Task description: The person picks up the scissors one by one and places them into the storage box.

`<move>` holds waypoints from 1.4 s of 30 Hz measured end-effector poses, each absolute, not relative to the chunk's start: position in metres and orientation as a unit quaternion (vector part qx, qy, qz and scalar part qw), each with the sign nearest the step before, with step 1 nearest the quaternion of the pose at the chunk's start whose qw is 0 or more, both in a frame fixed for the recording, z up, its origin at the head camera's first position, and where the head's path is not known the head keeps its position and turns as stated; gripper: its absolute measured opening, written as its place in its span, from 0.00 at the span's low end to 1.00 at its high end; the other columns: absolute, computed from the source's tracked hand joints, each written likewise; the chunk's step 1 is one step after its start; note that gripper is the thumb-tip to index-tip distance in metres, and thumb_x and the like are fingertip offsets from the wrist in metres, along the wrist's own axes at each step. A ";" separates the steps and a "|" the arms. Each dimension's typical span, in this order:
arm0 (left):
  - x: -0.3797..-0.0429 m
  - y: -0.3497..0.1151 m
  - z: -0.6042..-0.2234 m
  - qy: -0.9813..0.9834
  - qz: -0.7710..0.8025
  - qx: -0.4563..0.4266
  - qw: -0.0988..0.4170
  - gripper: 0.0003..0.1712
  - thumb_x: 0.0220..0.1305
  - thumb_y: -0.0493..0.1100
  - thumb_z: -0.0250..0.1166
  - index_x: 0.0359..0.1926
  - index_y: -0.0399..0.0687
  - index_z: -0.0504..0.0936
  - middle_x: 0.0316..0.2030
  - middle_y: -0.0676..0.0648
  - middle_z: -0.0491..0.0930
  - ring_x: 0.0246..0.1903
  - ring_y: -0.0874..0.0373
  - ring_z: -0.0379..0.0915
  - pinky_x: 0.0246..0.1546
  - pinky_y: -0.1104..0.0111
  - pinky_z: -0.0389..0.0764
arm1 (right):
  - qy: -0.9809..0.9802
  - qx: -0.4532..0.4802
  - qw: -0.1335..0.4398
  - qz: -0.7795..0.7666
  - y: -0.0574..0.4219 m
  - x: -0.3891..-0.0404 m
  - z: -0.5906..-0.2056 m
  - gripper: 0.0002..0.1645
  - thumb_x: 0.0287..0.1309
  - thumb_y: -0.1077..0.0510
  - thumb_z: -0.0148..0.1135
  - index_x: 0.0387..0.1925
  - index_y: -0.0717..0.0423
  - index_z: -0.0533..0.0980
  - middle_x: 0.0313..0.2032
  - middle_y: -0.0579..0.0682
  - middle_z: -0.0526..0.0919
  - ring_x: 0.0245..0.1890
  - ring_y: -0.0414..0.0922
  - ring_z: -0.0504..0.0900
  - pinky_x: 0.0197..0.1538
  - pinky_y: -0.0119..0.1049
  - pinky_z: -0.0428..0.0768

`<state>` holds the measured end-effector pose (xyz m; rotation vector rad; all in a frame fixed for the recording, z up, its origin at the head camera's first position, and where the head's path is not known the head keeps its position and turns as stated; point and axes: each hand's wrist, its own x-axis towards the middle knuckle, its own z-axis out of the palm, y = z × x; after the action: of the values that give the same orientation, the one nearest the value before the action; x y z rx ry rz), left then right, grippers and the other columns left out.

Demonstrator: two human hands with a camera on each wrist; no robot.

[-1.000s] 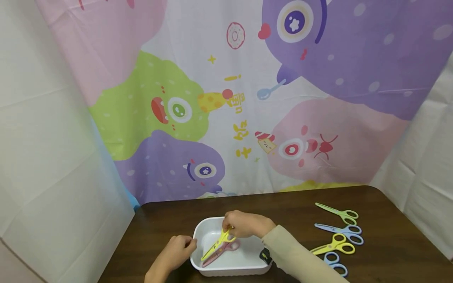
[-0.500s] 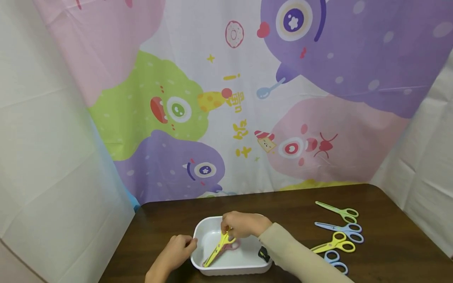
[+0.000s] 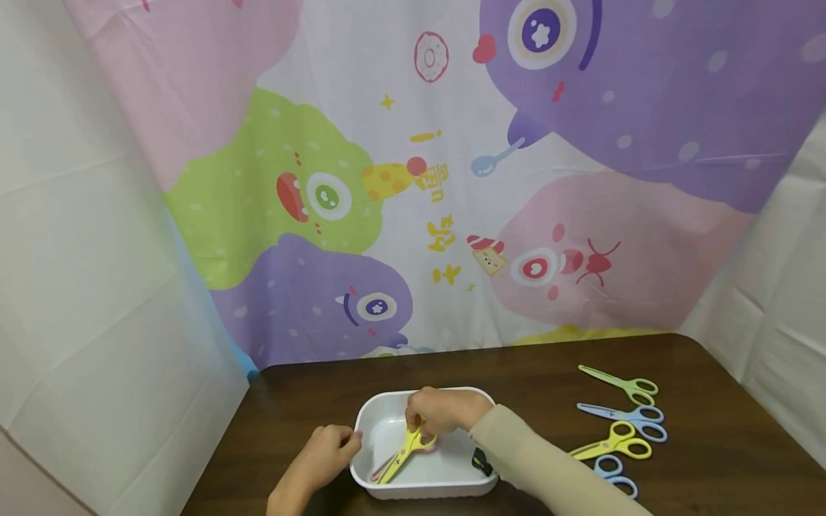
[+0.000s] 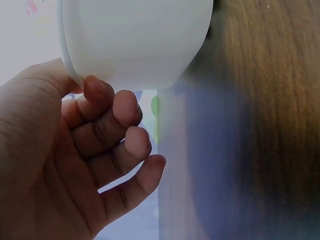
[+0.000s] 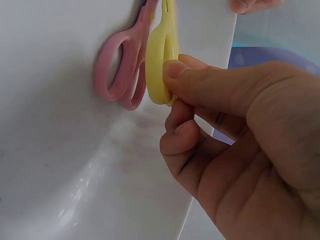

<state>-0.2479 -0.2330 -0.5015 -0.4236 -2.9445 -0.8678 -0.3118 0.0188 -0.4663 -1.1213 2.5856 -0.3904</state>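
My right hand pinches one handle loop of the yellow scissors inside a white basin. Their blades slant down toward the basin's near left corner. Beneath them lie pink scissors, mostly covered in the head view; the right wrist view shows their handles beside the yellow ones. At the basin's left side, my left hand pinches the rim between thumb and index finger, and the left wrist view has its other fingers loosely curled below.
Right of the basin, green scissors, blue scissors, yellow scissors and another blue pair lie on the brown table. My right sleeve partly covers the nearest ones. A small black item sits at the basin's right end.
The yellow scissors have turned, their tips shifting right and lower over the pink pair, which was more exposed before. My left hand stays on the rim.
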 end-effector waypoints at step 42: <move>-0.246 -0.232 -0.499 -0.947 -0.289 -0.137 0.021 0.24 0.71 0.43 0.60 0.16 0.54 0.67 0.14 0.60 0.60 0.17 0.70 0.54 0.20 0.75 0.58 | 0.875 -0.432 0.133 -0.175 0.038 -0.315 -0.449 0.06 0.65 0.62 0.68 0.41 0.51 0.86 0.38 0.43 0.87 0.38 0.31 0.78 0.45 0.27 0.78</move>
<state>-0.2461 -0.2318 -0.4985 -0.4244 -2.9363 -0.8970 -0.3146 0.0376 -0.4487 -1.2522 2.5376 -0.5074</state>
